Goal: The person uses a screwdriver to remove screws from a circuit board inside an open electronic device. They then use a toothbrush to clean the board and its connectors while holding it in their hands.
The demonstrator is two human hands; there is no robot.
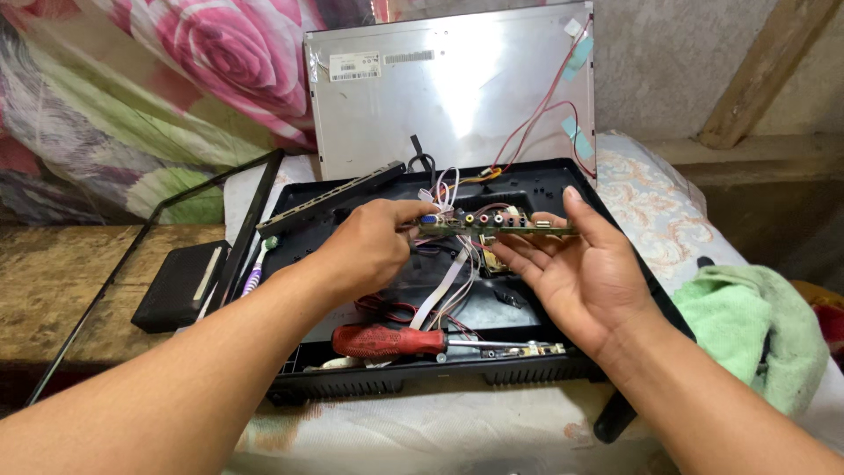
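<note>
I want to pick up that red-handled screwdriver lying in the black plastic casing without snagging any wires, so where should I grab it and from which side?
Probably grip the red-handled screwdriver around its thick red handle, coming down from above. It lies flat along the front edge of the black plastic casing, handle pointing left, and the red and white wires pass behind the handle, so its top looks unobstructed.

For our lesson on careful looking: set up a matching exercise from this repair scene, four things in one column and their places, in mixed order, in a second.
Things:
1. circuit board
2. screwdriver
3. green cloth
4. metal panel

Places:
A. propped upright at the back
B. held up between the left hand and the right hand
C. lying along the front edge of the black casing
D. bunched up at the right

Pairs: 1-B, 2-C, 3-D, 4-A
</note>
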